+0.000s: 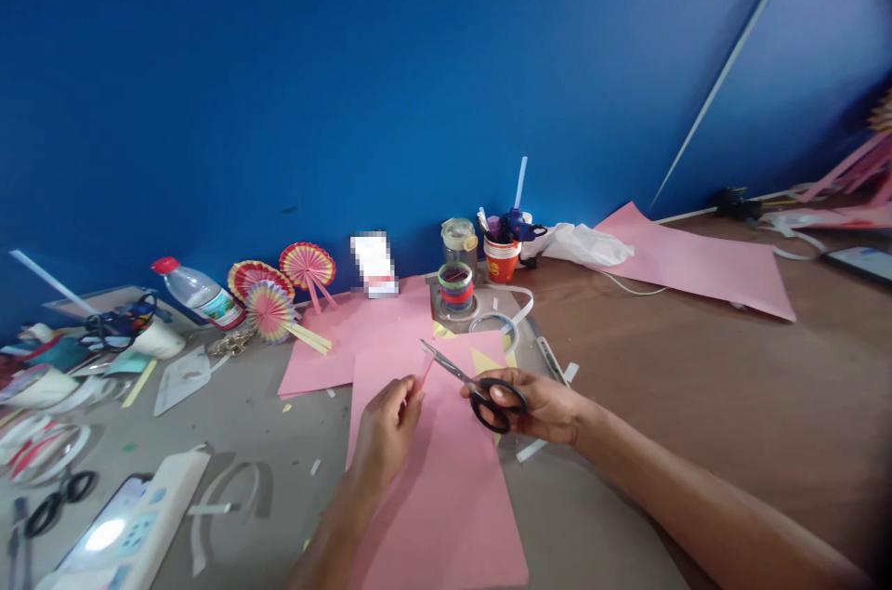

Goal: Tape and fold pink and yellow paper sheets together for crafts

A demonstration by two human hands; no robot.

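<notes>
My right hand holds a pair of scissors by its black handles, fingers through the loops. The blades point up and left, parted a little at the tip. My left hand pinches a narrow pink paper strip, whose upper end stands close to the blade tips. Whether the blades touch the strip, I cannot tell. Beneath both hands lies a large pink paper sheet, with another pink sheet behind it to the left.
Folded paper fans lean near the blue wall beside a red-capped bottle. Behind my hands are a clear jar, rolls of tape and a red cup. A power strip lies front left; a utility knife sits right.
</notes>
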